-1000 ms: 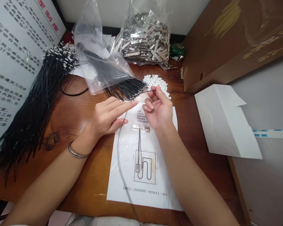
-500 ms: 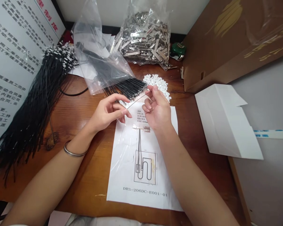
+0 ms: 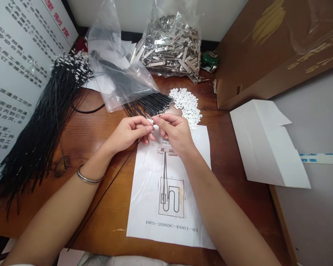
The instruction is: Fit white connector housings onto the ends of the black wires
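A single black wire (image 3: 119, 171), thin, smooth and gently bowed, runs from the fingertips over the middle of the bench (image 3: 224, 207) down to the near left, passing beside the left forearm. At its upper end, between the fingertips, shows a small white piece (image 3: 150, 120); the join is too small to make out. The left hand (image 3: 131, 133) pinches the wire between thumb and forefinger, its other fingers loosely curled. The right hand (image 3: 176, 135) meets it, thumb and forefinger pinching at the white piece, partly hiding it.

Beneath the hands lies a printed sheet (image 3: 147, 184) with a line diagram. Just beyond them, black wires (image 3: 155, 103) with bright tips stick out of a clear bag (image 3: 144, 81), beside a heap of white pieces (image 3: 188, 103). A larger wire bundle (image 3: 41, 125) lies far left; a bag of metal strips (image 3: 169, 48) stands at the far side.
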A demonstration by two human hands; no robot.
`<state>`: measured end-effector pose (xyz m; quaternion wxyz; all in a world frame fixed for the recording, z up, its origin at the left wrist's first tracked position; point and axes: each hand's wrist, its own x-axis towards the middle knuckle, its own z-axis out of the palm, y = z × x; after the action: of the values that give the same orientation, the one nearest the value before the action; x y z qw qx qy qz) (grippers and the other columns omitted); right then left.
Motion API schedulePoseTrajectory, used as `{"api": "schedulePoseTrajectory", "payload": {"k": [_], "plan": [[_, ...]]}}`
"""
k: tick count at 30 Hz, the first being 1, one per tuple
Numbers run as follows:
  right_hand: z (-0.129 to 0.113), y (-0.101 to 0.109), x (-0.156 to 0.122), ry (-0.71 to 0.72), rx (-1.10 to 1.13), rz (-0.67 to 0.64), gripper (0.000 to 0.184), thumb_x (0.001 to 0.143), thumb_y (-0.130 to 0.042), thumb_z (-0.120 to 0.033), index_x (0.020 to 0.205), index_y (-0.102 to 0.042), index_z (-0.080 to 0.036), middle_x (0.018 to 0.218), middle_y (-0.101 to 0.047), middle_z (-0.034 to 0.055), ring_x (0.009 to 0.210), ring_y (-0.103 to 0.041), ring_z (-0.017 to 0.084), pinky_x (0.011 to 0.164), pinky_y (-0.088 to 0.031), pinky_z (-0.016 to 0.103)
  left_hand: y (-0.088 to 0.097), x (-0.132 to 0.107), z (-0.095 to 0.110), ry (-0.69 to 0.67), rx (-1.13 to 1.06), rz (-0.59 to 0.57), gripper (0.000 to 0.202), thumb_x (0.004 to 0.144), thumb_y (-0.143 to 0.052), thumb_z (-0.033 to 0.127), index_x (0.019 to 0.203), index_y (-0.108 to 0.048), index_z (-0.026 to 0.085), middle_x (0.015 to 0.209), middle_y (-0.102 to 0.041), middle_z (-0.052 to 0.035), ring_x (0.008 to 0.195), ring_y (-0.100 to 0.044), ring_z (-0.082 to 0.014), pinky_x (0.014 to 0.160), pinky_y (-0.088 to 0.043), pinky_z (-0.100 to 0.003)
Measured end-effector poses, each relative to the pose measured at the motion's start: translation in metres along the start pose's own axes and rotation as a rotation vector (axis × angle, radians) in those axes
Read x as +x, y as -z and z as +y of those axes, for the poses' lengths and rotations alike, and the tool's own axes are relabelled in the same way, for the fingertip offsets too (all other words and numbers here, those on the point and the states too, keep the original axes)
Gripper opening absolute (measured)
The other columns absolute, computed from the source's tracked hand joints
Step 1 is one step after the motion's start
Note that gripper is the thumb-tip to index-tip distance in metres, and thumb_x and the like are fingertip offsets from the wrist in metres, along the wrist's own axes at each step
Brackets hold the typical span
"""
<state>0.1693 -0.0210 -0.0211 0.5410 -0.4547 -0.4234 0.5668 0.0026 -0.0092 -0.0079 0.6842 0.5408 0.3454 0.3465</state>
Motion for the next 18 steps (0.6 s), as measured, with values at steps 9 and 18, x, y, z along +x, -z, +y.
{"api": "schedulePoseTrajectory", "payload": {"k": [9,18], "plan": [[-0.0025,-0.0014,-0.0020,0.023,-0.006,-0.082,0.025,0.063,-0.087,-0.045,0.071,-0.079,-0.023,0.061,-0.064,-0.0013,0.052,-0.046,0.008,0.042,-0.029,0.024,-0.0022,-0.0011,0.0016,-0.043,0.086,0.009,0.041,0.074,-0.080,0.053,0.068,-0.064,0.016,0.065,-0.073,-0.0039,0.055,-0.064,-0.0132,0.055,-0.051,-0.025],[0.0003,0.0017,-0.0017,0.084,0.018,-0.044,0.011,0.071,-0.079,-0.033,0.075,-0.079,-0.023,0.055,-0.056,-0.0035,0.049,-0.043,0.008,0.042,-0.030,0.024,-0.0030,-0.0011,0.0013,-0.052,0.077,0.026,0.039,0.076,-0.080,0.053,0.074,-0.067,0.015,0.065,-0.072,-0.0033,0.055,-0.064,-0.0129,0.054,-0.049,-0.024]]}}
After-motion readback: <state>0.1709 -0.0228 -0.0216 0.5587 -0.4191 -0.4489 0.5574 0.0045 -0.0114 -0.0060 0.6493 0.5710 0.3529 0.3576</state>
